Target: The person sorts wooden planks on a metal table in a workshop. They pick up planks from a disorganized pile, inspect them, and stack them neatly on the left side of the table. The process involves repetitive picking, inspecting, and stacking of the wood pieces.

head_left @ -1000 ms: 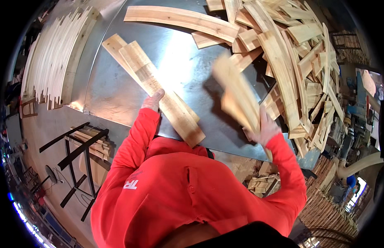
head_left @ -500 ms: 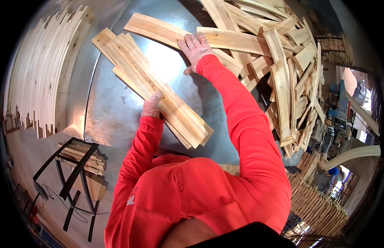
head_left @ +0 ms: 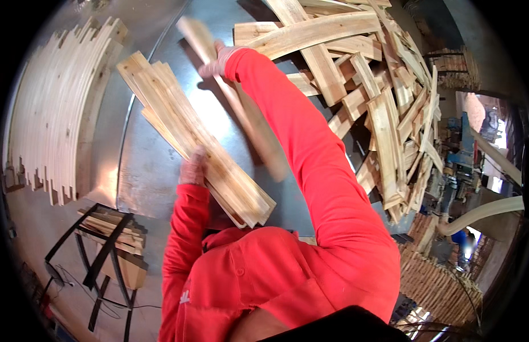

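Observation:
My left hand [head_left: 193, 166], in a light glove, is closed on the left side of a bundle of wooden slats [head_left: 179, 119]. The slats lie fanned slightly and slant from far left toward my body. Farther off, my gloved right hand [head_left: 217, 61] grips a single wooden slat [head_left: 239, 105], tilted and smeared by motion over the metal table [head_left: 156, 182]. My right forearm passes above part of this slat. To the right of it lies a jumbled pile of wooden slats [head_left: 327, 74].
At the left stands a neat stack of long pale boards [head_left: 59, 114]. A black metal frame stand [head_left: 107, 245] is at lower left, near a small pile of wood pieces [head_left: 125, 231]. On the right are a pale hose [head_left: 486, 212] and bundled sticks [head_left: 435, 268].
My right hand has picked a slat off the pile's edge and swung it left, now roughly alongside the bundle. The left hand and its bundle have shifted slightly left and nearer.

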A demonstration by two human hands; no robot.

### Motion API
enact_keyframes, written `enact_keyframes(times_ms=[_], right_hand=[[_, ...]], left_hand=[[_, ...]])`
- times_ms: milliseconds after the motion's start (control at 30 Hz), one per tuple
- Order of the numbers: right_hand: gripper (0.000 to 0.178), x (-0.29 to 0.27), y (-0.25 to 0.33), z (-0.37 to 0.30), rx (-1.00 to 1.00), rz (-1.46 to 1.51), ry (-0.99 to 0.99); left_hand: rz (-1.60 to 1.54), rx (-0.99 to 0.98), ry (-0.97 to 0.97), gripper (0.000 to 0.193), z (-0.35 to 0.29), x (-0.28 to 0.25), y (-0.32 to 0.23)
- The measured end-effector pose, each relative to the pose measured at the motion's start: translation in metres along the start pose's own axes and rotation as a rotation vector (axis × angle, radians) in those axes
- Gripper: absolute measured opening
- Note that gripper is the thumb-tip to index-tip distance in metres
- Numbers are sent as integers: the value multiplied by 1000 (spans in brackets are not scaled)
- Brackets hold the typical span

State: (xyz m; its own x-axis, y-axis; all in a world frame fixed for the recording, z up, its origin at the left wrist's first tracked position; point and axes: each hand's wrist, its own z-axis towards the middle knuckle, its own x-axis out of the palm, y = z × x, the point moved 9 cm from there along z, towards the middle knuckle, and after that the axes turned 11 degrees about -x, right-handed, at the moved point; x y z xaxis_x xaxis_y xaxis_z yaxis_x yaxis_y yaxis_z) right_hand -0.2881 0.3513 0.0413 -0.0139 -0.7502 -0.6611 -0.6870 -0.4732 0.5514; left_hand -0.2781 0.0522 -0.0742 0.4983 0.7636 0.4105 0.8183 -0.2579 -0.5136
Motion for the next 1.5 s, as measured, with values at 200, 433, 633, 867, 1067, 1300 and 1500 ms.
enact_keyframes(times_ms=[200, 433, 633, 867, 1067, 1300, 1500], right_hand=[[119, 58, 48, -70, 81, -82, -124], [120, -122, -68, -93, 391, -409, -1010], [130, -118, -168, -102, 759, -305, -732], [119, -120, -211, -150, 589, -300, -719], [121, 16, -173, -163, 84, 433, -666], [75, 125, -64, -184, -240, 1501, -45], [74, 149, -11, -158, -373, 1787, 121]], left_hand=[[115, 296, 33, 99, -29, 71, -39], [558, 191, -541, 126, -19, 78, -22], [729, 353, -448, 128, -19, 68, -93], [1472, 85, -538, 125, -33, 86, -177], [1534, 54, -624, 115, -19, 97, -142], [1425, 64, -536, 115, -35, 36, -138], [1019, 334, -188, 114, -27, -21, -146]])
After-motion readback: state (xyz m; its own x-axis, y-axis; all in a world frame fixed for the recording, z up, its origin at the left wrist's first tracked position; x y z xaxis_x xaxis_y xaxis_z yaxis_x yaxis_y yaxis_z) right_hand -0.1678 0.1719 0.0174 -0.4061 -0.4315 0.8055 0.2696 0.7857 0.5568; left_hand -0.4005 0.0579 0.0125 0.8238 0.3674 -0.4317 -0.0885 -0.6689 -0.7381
